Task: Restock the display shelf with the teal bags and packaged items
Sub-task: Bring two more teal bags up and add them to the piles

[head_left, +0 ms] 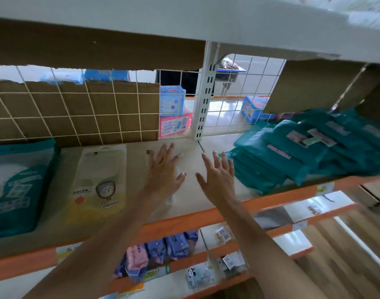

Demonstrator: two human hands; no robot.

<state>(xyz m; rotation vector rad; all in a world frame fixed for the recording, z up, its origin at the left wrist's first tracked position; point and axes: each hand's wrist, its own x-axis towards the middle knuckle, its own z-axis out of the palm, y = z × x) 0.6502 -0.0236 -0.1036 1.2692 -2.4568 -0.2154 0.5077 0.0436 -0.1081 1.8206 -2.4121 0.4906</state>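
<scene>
Teal bags point(303, 152) sit in a slumped, overlapping stack right of the white upright post point(204, 100) on the display shelf point(189, 145). The stack's near corner reaches the orange lip point(271, 199). Labels face up, so they look laid flat for reading, not faced upright. Left of the post there is a flat beige packet point(98, 182), label-up, and further left a large teal pack point(16, 186) at the frame edge. The bare shelf in front of the post, between packet and stack, looks like the gap to fill. Both hands are over that gap, empty and apart. The left hand point(163, 171) is just left of the post line, palm down, fingers spread flat. The right hand point(217, 180) is just right of it, fingers spread, its outer fingers near the stack but not clearly touching. There is possibly a clear flat packet under the left palm, but glare and blur mean I can't confirm. My read: checking or smoothing the spot, or lining up to square the stack. The wire grid point(76, 117) either side of the post acts as a backstop for pushed stock, with cardboard point(120, 113) behind it left of the post. The stack leans toward the front, so there is a slide-off risk.
</scene>
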